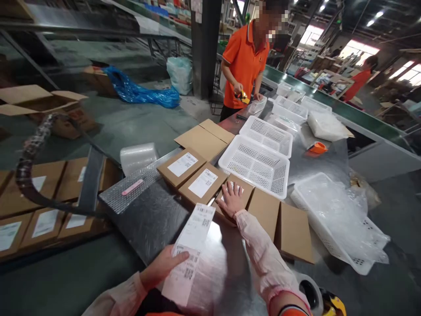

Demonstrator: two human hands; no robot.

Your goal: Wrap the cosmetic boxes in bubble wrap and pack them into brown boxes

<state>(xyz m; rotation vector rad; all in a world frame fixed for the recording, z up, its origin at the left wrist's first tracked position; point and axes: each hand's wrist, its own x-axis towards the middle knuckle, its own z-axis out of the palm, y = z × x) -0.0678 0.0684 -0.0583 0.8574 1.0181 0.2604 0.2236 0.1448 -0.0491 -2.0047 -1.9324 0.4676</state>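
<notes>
A head-worn camera looks forward and down at the nearby hands.

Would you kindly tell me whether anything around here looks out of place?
Clear plastic spills over the rim of the rightmost white basket, and crumpled blue plastic trails across the floor; both look loose rather than tidied.

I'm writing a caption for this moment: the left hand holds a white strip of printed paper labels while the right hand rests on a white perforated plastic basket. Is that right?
Not quite: in the head view, the right hand rests on a brown cardboard box, not a white perforated plastic basket. The left hand does hold the white strip of printed paper labels.
</notes>
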